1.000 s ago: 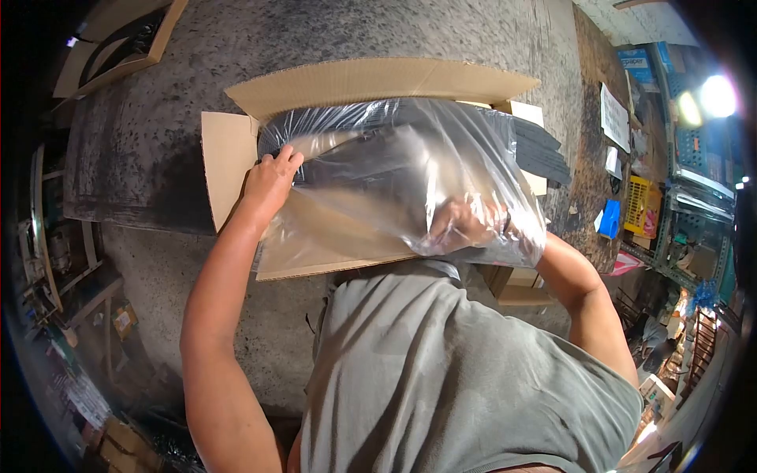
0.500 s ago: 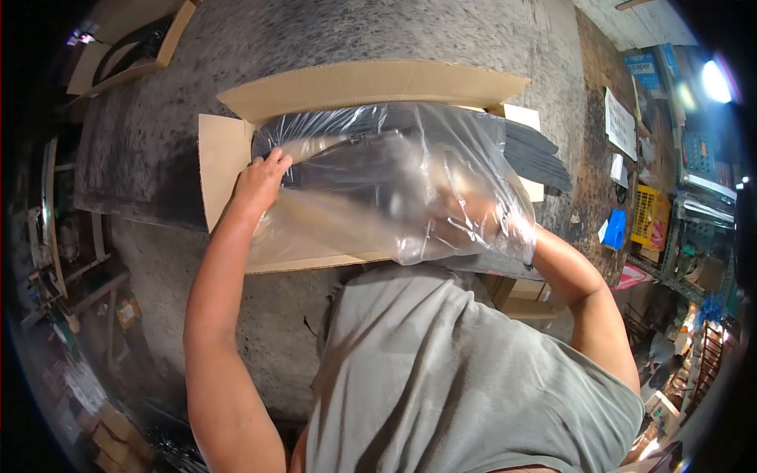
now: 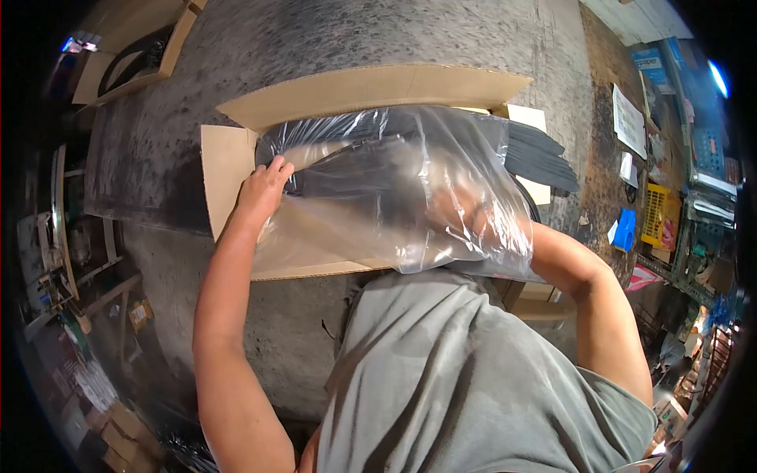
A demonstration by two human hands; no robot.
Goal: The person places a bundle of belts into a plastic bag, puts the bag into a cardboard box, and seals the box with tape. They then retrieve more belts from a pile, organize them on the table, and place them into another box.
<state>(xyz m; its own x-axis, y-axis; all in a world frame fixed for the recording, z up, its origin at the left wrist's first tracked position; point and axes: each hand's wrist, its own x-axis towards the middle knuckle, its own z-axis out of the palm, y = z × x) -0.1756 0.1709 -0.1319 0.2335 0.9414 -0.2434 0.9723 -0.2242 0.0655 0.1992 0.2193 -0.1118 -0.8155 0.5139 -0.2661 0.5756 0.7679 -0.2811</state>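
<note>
A clear plastic bag [image 3: 378,225] lies across an open cardboard box [image 3: 378,85]. At the box's left end, my left hand [image 3: 266,188] has its fingers curled on the bag's film. My right hand [image 3: 461,209] is inside the bag, seen through the shiny plastic, with its fingers blurred. Dark grey strips [image 3: 540,158] lie under the film and stick out past the box's right end. A thin black curved edge [image 3: 527,197] shows beside my right wrist. What my right hand touches cannot be made out.
The box stands on a worn, dark-stained table [image 3: 355,35]. Another carton [image 3: 169,59] with black curved pieces is at the upper left. On the right are paper sheets [image 3: 628,118], a blue object [image 3: 624,230] and a yellow basket [image 3: 656,214]. A smaller carton [image 3: 540,303] sits below the table edge.
Inside the bag, my right hand has shifted slightly, and the black curved edge now shows by the wrist. My left hand stays at the bag's left end. The whole view has shifted a little.
</note>
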